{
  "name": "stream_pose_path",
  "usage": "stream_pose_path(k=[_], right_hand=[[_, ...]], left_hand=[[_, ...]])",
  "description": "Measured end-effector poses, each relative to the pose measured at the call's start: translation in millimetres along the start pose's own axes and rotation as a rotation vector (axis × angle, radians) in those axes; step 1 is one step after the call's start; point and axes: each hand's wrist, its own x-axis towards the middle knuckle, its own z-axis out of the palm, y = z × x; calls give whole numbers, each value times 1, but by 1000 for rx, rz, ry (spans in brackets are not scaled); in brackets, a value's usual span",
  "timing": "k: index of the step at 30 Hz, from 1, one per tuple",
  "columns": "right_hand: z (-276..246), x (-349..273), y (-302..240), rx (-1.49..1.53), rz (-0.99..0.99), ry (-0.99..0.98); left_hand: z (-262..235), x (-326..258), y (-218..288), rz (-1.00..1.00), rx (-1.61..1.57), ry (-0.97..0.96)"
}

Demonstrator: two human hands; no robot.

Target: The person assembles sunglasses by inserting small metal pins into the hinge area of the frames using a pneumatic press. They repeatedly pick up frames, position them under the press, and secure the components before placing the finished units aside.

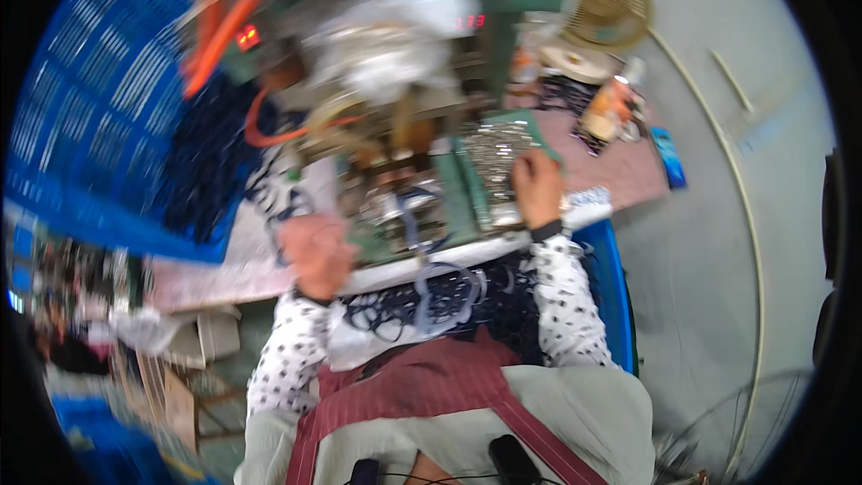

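Observation:
My right hand (539, 187) is at the right side of a green tray (476, 181) of small shiny metal pieces (498, 157). Its fingers are bent down onto the pieces, and whatever they pinch is hidden. Blurred by motion, my left hand (316, 253) is over the bench edge, left of a small machine (404, 211); its fingers are smeared. A pale blue-grey strap (422, 296) runs from the machine down over the front edge. Below it, a tangle of dark navy straps (503, 292) lies by my lap.
At the left a large blue basket (81, 126) holds a heap of navy straps (211, 148). Orange tubing (220, 40) hangs in front of it. A round fan (611, 0) and an orange-labelled bottle (611, 108) are at the back right. A blue bin (615, 278) stands beside my right forearm.

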Motion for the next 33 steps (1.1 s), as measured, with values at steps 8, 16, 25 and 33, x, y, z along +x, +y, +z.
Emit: stream_pose_path(k=[8, 16, 25, 33], right_hand=[[-2, -2, 0, -7, -42, 89], [-8, 0, -10, -68, -75, 62], [-14, 11, -81, 422, 36, -145], [-35, 1, -156, 712, 73, -387]], left_hand=[[24, -74, -110, -891, 786, -332], [-4, -68, -124, -483, 694, -174], [-17, 6, -15, -348, 120, 145], [-10, 90, 78, 246, -95, -29]])
